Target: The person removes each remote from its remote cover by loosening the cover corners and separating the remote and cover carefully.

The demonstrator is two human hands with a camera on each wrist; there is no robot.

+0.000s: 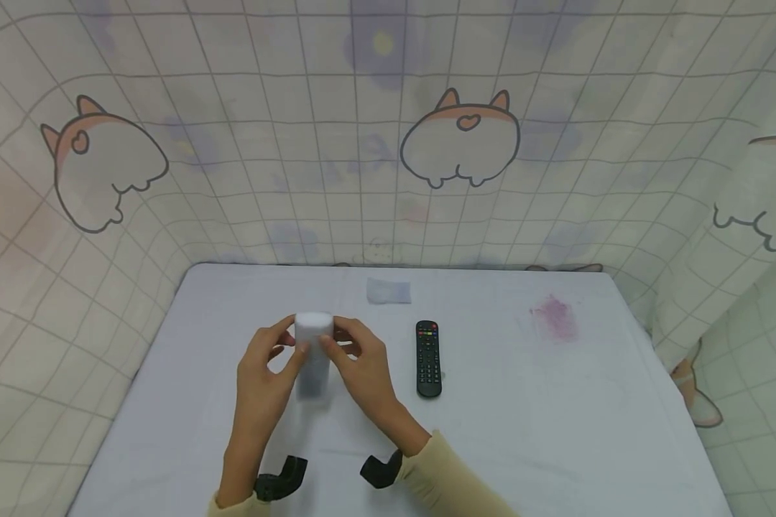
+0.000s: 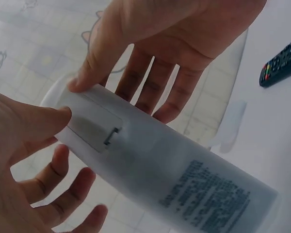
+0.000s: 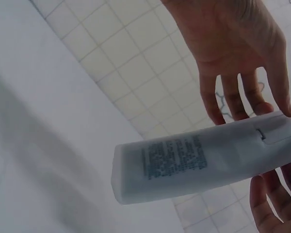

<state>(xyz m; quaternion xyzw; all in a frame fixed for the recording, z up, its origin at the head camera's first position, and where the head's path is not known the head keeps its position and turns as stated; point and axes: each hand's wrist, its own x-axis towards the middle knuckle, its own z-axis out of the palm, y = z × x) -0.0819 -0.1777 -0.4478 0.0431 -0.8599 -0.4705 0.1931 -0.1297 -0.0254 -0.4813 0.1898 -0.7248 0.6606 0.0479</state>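
Observation:
A white remote control (image 1: pixel 312 377) is held up between both hands, its far end raised over the white table. My left hand (image 1: pixel 261 373) pinches one edge, thumb on the near face and fingers curled at the side. From the opposite edge my right hand (image 1: pixel 365 370) grips it likewise. In the left wrist view both thumbs lie at the battery cover (image 2: pixel 94 121), which sits flush and has a small dark latch notch. Printed text (image 2: pixel 206 196) fills the back nearer the other end. The front of the remote is hidden.
A black remote control (image 1: pixel 429 359) lies on the table (image 1: pixel 524 431) right of my right hand. Farther back is a small pale translucent packet (image 1: pixel 389 291). A pink stain (image 1: pixel 557 317) marks the right side. Patterned curtains (image 1: pixel 284 143) hang behind and at both sides.

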